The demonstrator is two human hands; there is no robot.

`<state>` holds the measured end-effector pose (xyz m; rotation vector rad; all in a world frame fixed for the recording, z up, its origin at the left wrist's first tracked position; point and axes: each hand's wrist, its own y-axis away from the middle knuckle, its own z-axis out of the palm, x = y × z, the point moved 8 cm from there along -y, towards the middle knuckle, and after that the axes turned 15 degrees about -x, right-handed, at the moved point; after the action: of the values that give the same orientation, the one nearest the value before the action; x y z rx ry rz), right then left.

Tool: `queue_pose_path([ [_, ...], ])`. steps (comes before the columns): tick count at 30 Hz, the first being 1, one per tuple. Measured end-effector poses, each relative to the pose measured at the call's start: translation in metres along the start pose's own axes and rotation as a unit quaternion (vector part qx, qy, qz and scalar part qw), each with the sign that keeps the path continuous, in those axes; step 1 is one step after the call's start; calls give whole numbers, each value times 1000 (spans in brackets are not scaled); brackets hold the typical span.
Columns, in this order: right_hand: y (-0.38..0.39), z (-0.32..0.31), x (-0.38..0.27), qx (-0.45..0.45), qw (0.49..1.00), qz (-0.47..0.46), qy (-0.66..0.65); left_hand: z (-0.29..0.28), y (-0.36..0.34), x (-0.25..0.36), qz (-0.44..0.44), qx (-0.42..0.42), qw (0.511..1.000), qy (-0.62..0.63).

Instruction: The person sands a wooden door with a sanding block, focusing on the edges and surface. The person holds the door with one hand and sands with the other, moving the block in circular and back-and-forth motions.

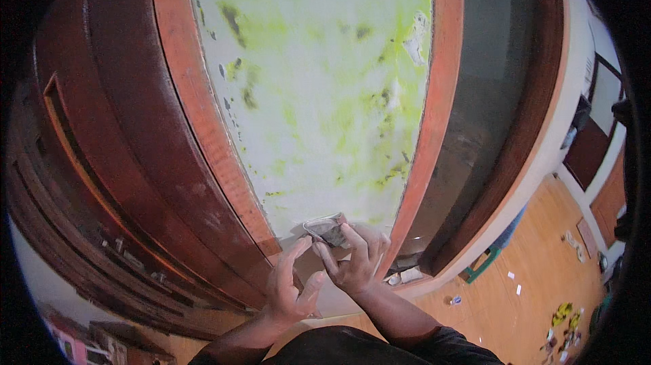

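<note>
A small folded grey sheet, which looks like sandpaper (331,231), is in front of me at the lower end of a patchy white and yellow-green panel (312,94). My right hand (356,263) grips it, with the fingers along its right side and the thumb at its lower edge. My left hand (290,290) is beside it on the left. Its fingers stretch up so that the tips come to the sheet's lower left corner, and its thumb stands apart. Whether the left fingertips press on the sheet I cannot tell. Pale dust shows on both hands.
Reddish-orange frame strips (444,60) border the panel on both sides. Dark brown wood panelling (135,128) stands at left, and a dark glossy pane (491,87) at right. Yellow and dark scraps (563,321) lie on the tan floor (488,311), near a green object (481,265).
</note>
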<state>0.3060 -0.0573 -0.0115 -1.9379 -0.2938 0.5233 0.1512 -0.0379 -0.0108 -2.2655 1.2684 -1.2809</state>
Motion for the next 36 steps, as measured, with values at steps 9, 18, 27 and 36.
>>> queue_pose_path([
  [9,6,11,-15,21,994,94,57,-30,-21,3,79,-90,992,-30],
  [18,15,23,-11,38,992,102,69,-124,-45,40,249,6,938,-241],
  [27,20,34,-30,7,993,12,115,-194,-121,101,317,112,835,-436],
  [36,-110,18,-72,67,994,-17,85,-176,-142,120,342,151,832,-410],
])
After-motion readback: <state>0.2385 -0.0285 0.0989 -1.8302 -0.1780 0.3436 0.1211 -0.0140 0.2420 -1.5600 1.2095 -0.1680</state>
